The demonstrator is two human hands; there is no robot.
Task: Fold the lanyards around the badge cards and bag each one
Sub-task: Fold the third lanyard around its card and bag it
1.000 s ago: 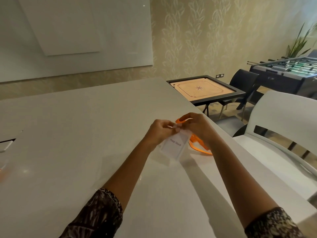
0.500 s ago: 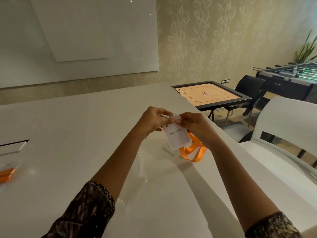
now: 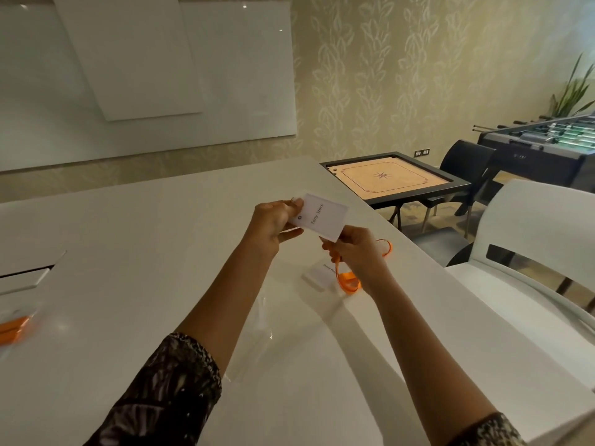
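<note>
Your left hand (image 3: 277, 220) pinches the badge card (image 3: 320, 218) flat; your right hand (image 3: 352, 252), beneath it, grips the orange lanyard (image 3: 349, 283), ready for wrapping.

Single head-worn wide-angle view, looking forward and down from close above the white surface (image 3: 128, 252); both forearms enter from bottom edge, wall (image 3: 402, 75) fills the background.
</note>
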